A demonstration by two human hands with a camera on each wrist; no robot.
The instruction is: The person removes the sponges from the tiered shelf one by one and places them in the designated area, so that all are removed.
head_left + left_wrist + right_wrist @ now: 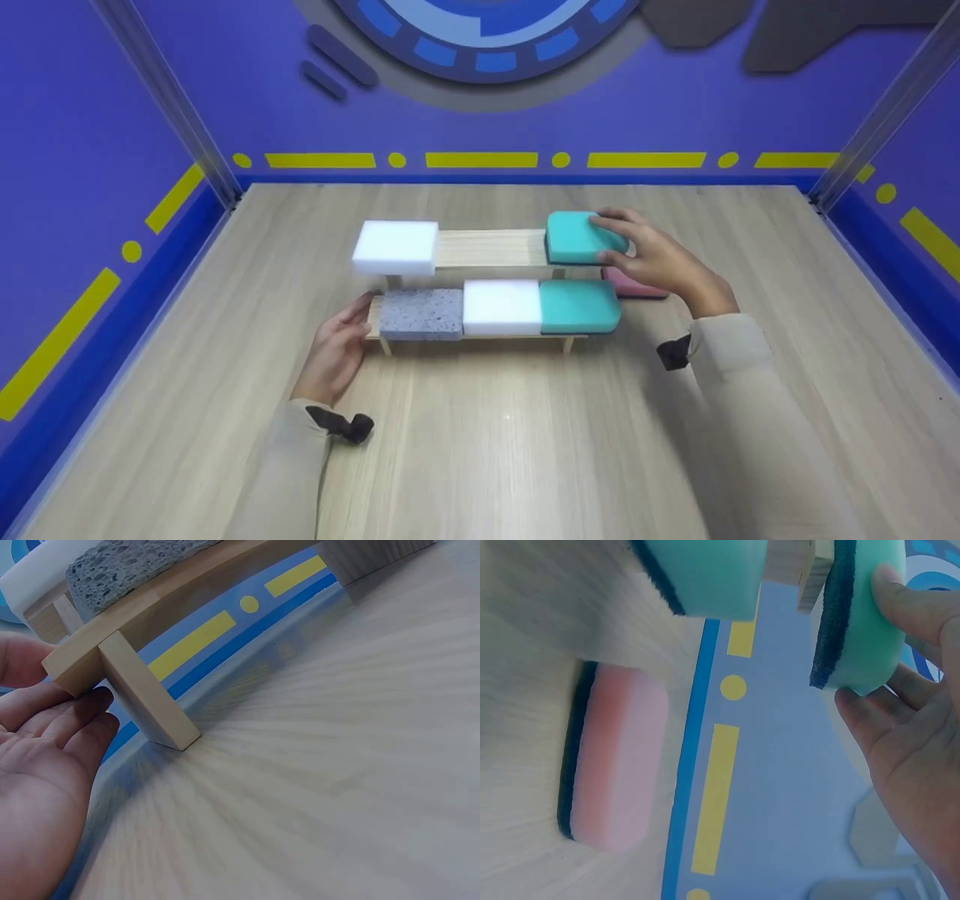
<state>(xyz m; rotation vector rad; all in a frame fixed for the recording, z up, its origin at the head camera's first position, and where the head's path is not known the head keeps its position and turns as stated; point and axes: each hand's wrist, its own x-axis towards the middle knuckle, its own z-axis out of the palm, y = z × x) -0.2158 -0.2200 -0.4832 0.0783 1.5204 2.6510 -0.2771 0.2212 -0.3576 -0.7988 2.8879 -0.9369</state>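
My right hand (pixel 664 259) grips a green sponge (pixel 574 236) with a dark scouring side down, at the right end of the wooden rack's upper board (pixel 491 247). In the right wrist view its thumb and fingers (pixel 855 716) lie around this sponge. My left hand (pixel 337 356) pinches the left end of the lower board (pixel 82 652), thumb above and fingers beneath. Along that lower board sit a grey pumice-like block (pixel 421 313), a white sponge (pixel 502 307) and a second green sponge (pixel 577 306). Another white sponge (pixel 396 246) rests on the upper board's left end.
A pink sponge (pixel 619 757) with a dark side lies on the wooden table (pixel 480 450), behind and right of the rack. Rack legs (pixel 146 694) stand on the tabletop. Blue panels (pixel 480 127) with yellow marks enclose the back and sides.
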